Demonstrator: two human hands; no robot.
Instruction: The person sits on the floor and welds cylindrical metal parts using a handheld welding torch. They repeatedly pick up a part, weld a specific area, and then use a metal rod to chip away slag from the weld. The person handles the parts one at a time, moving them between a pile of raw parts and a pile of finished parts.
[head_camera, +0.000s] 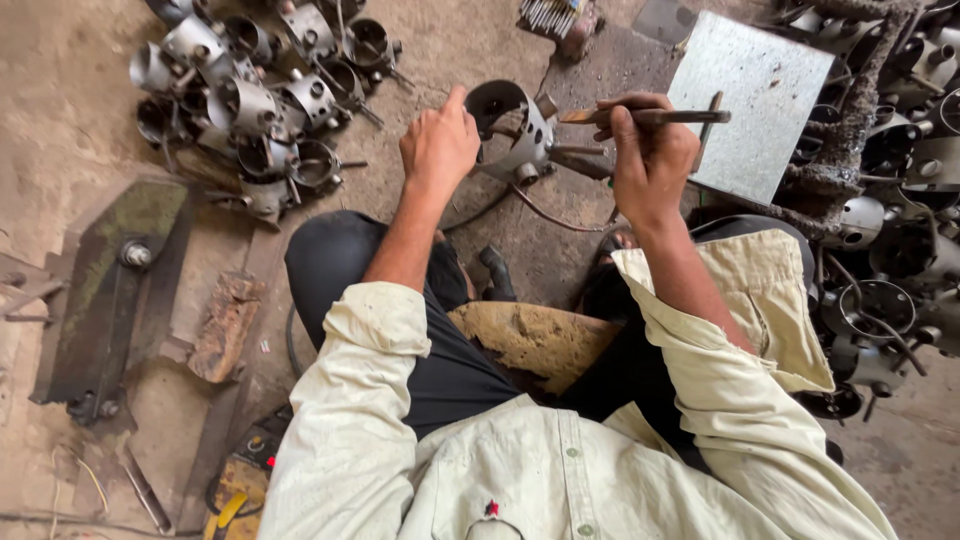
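Steel: a grey cylindrical metal housing (513, 130) with round side holes is lying on the concrete floor (80, 120), open end facing the left hand (438, 145). Left fingers are curling closed over the housing's near rim, index stretched up along the edge, gripping it steady. Right hand (650, 160) is sitting just right of the housing, fingers pinching narrow around a thin wooden-handled rod (645, 116) held level above the knuckles. Below the right fingers a dark holder tip (585, 163) is pointing at the housing's side; can't tell if it's touching. A thin cable (545, 212) is running from under the housing toward the wrists.

Just past the right fingertips, a flat galvanised sheet plate (750, 100) is lying tilted. Further right, a stack of similar housings (900, 200). Well beyond the left knuckles, another pile of housings (250, 100). Far left of the left forearm, a dark green metal bracket (110, 280) and a rusty block (225, 325) are lying on the floor.
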